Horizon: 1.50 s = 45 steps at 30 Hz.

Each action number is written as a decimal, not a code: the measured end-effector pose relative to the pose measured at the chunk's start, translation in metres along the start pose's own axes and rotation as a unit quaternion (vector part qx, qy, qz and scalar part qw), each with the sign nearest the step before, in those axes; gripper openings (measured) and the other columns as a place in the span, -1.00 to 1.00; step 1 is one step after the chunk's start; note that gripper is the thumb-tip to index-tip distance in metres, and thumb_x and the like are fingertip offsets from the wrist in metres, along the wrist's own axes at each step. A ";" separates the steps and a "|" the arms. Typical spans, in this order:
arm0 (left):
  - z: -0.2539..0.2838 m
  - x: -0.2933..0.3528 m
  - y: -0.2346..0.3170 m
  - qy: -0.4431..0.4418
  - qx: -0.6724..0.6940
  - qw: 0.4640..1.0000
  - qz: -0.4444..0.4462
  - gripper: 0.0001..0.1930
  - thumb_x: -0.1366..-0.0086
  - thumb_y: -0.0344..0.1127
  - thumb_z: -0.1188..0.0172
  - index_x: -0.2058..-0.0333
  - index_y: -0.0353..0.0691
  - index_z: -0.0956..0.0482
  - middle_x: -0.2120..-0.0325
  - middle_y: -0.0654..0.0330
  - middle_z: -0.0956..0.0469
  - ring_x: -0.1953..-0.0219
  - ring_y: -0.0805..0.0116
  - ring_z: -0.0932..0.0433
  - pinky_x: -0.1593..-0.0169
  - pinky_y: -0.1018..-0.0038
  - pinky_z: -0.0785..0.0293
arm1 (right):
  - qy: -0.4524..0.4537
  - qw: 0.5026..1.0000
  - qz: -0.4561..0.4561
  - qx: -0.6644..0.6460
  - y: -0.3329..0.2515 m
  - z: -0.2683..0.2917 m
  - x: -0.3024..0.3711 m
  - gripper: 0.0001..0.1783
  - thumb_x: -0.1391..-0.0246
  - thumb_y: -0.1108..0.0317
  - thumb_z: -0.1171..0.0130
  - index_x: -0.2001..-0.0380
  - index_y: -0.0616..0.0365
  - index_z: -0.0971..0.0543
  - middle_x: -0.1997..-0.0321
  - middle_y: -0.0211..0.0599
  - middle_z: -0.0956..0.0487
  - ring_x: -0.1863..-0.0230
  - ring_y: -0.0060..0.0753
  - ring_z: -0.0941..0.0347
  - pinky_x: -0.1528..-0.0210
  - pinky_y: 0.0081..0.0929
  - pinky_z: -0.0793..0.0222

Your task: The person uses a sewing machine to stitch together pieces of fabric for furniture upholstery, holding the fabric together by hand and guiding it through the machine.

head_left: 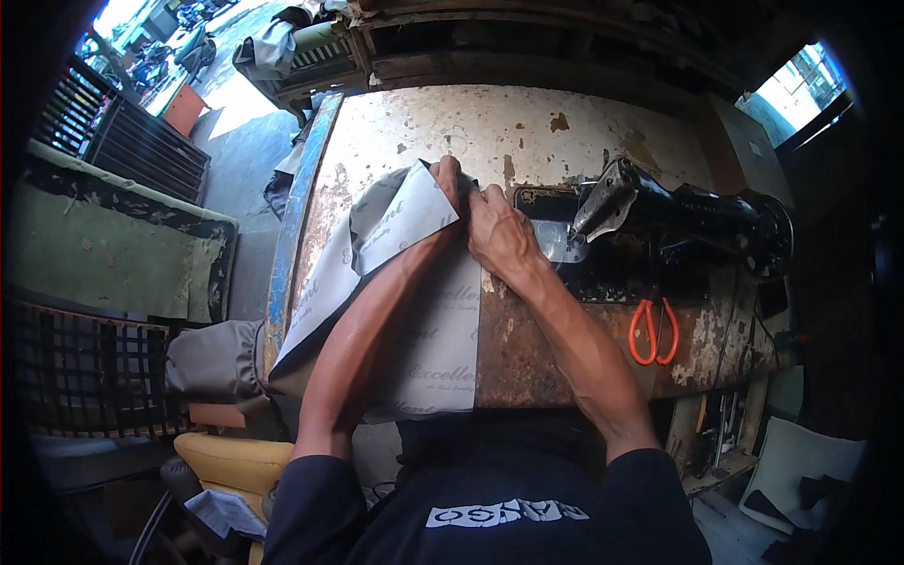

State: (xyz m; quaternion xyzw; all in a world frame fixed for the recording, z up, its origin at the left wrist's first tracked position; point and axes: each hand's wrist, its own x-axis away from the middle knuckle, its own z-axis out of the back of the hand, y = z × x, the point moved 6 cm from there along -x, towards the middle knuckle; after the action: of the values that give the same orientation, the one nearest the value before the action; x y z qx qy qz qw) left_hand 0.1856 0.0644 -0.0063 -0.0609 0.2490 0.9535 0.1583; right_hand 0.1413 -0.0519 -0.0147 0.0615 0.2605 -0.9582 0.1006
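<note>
A large sheet of upholstery material [433, 353], pale grey with printed lettering on its backing and a dark face, lies over the left half of the worktable. Its far left part is folded over, and a corner flap lies across my left wrist. My left hand [450, 179] is closed on the sheet's far edge, partly covered by that flap. Just beside it, my right hand [501, 231] pinches the same edge with curled fingers. To the right of my right hand stands a black sewing machine [692, 212], its needle end close to my knuckles.
Scissors with orange handles [653, 331] lie in front of the machine on the worn worktable [565, 363]. A blue-painted edge [290, 226] bounds the table at left. A yellow cushioned piece [235, 461] sits low at left, and a wooden frame [443, 42] stands behind.
</note>
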 end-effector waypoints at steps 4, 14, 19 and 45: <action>0.011 0.002 -0.013 -0.010 0.005 0.996 -0.091 -0.78 -0.51 -0.39 0.09 -0.02 -0.21 -0.47 0.05 -0.08 -0.58 0.06 -0.14 -0.57 -0.01 0.07 -0.49 | -0.002 1.000 -0.003 0.022 0.007 -0.009 -0.001 -0.78 -0.26 0.43 -0.04 0.13 0.33 -0.57 0.11 0.26 -0.59 0.14 0.42 -0.63 0.08 0.17 -0.59; 0.051 -0.008 -0.029 0.075 -0.305 0.896 -0.314 -0.73 -0.33 -0.29 -0.25 0.00 -0.04 -0.63 -0.07 0.21 -0.57 -0.12 0.04 -0.49 -0.12 0.10 -0.42 | 0.013 0.997 0.063 0.049 -0.009 -0.006 -0.010 -0.78 -0.24 0.41 -0.05 0.30 0.35 -0.62 0.26 0.19 -0.65 0.30 0.28 -0.68 0.24 0.11 -0.60; 0.063 -0.054 -0.028 -0.070 -0.214 0.954 -0.200 -0.78 -0.28 -0.20 -0.33 0.11 -0.02 -0.65 0.02 0.20 -0.59 -0.17 0.18 -0.48 -0.28 -0.02 -0.21 | 0.010 0.995 0.065 0.070 -0.004 0.004 -0.009 -0.77 -0.18 0.45 -0.09 0.35 0.38 -0.68 0.28 0.22 -0.68 0.33 0.22 -0.72 0.27 0.08 -0.62; 0.013 -0.041 -0.009 -0.090 -0.217 0.941 -0.245 -0.81 -0.35 -0.28 -0.19 0.15 -0.05 -0.75 -0.18 0.18 -0.51 -0.32 0.20 -0.41 -0.51 -0.11 0.07 | -0.016 0.996 0.049 0.072 0.004 -0.003 -0.009 -0.76 -0.14 0.40 -0.14 0.25 0.30 -0.71 0.25 0.17 -0.70 0.24 0.19 -0.74 0.18 0.08 -0.64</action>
State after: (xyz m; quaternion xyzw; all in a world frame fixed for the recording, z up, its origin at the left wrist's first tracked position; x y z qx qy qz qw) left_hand 0.2272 0.0672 0.0089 -0.0669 -0.0015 0.9177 0.3915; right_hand 0.1509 -0.0527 -0.0178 0.0662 0.1864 -0.9692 0.1467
